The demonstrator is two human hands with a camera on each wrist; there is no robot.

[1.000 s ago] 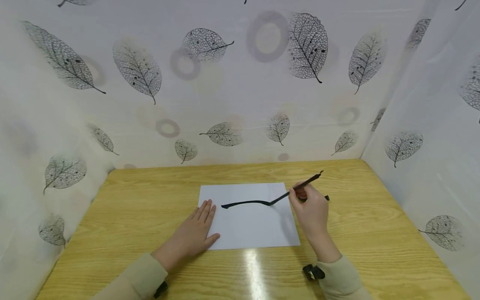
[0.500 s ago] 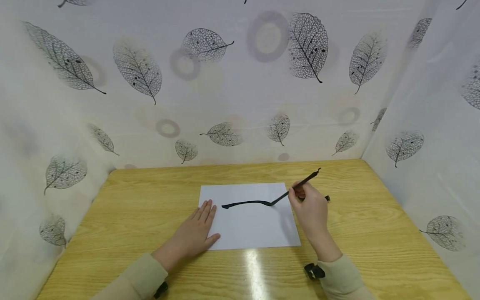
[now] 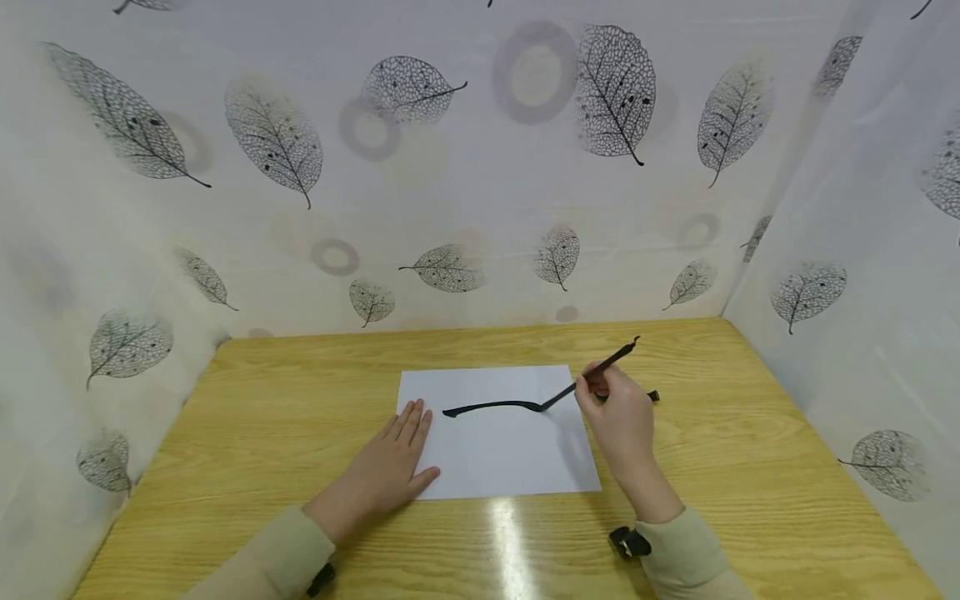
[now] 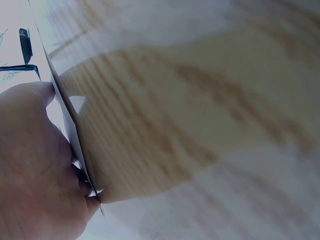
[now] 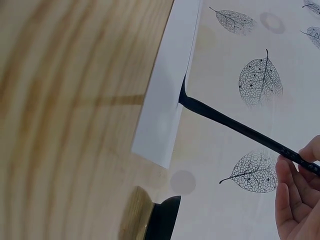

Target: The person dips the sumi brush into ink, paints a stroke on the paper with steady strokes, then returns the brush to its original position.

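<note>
A white sheet of paper (image 3: 495,458) lies on the wooden table, bearing one long, slightly arched black stroke (image 3: 480,406). Flat on the sheet's left edge rests my left hand (image 3: 393,467), fingers straight and thumb spread. My right hand (image 3: 618,421) pinches a slanted black calligraphy brush (image 3: 611,360) by its handle, over the paper's right side. The brush's bristles meet the sheet at the stroke's right end, bent sideways in the right wrist view, where the brush handle (image 5: 245,131) runs down to the pinching fingers (image 5: 287,185).
Behind the right hand lies a dark object (image 3: 655,396), partly hidden; its black end (image 5: 162,220) shows in the right wrist view. Pale curtains (image 3: 480,192) printed with leaves stand at the back and both sides of the table (image 3: 285,400).
My right hand and the brush handle have shifted very slightly left and the handle's top has tilted up a little. The stroke looks the same and my left hand has stayed in place.
</note>
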